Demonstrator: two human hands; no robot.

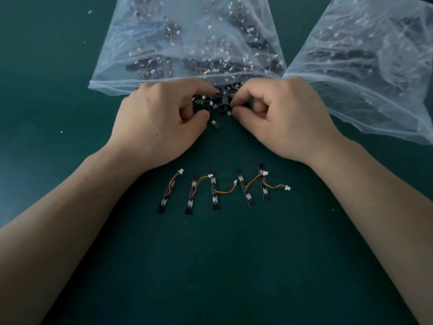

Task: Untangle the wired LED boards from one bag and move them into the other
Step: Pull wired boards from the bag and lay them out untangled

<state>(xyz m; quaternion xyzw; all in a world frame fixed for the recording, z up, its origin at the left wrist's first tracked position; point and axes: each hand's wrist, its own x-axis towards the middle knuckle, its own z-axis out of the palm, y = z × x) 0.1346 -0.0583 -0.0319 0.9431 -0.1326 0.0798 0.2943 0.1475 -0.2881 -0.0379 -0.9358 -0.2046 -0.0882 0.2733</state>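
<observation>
Pinch of left hand [154, 123] and right hand [281, 123] on tangled boards [221, 103] at bag [105, 86] mouth, palms down.

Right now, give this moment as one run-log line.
left hand: pinching tangle | right hand: pinching tangle | five boards: in row on table

Just two bare hands and arms, nothing fancy. The left hand [159, 120] has one tiny dark dot on its back, toward the wrist, and that's about the only marking. The right hand [281, 116] shows a row of soft knuckle bumps, and its thumbnail looks short, though it's a bit blurry. The left forearm [70, 207] and right forearm [375, 195] are uncovered as far as they show, smooth, widening steadily from slim wrists.
</observation>
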